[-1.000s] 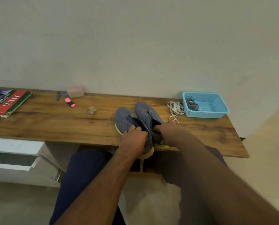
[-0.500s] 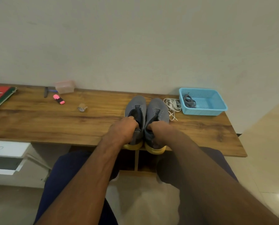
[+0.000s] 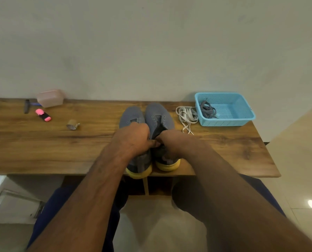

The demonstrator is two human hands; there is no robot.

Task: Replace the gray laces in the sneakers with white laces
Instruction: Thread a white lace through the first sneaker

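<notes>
two gray sneakers (image 3: 148, 135) stand side by side near the front edge of the wooden table (image 3: 42, 151), toes toward the wall and yellow heels toward the person, the left heel slightly overhanging the edge. their eyelets (image 3: 156, 118) appear bare, which suggests both shoes are already unlaced. the left hand (image 3: 135, 139) is curled over the opening of the left shoe and the right hand (image 3: 171, 142) over that of the right shoe, each gripping its collar; the fingertips are tucked out of sight, so the exact pinch cannot be told. held this way, the pair is probably being squared up and steadied in front of the body, so that the eyelet rows face the worker for threading. the white laces (image 3: 187, 115) lie in a loose bundle on the table just right of the right shoe, within easy reach, and touching or nearly touching the blue basket (image 3: 242, 120). the gray laces (image 3: 207, 110) sit heaped in the basket's left end, set apart as finished with. a pink highlighter (image 3: 43, 115), a translucent box (image 3: 50, 98) and a small tape roll (image 3: 72, 124) lie well to the left.
</notes>
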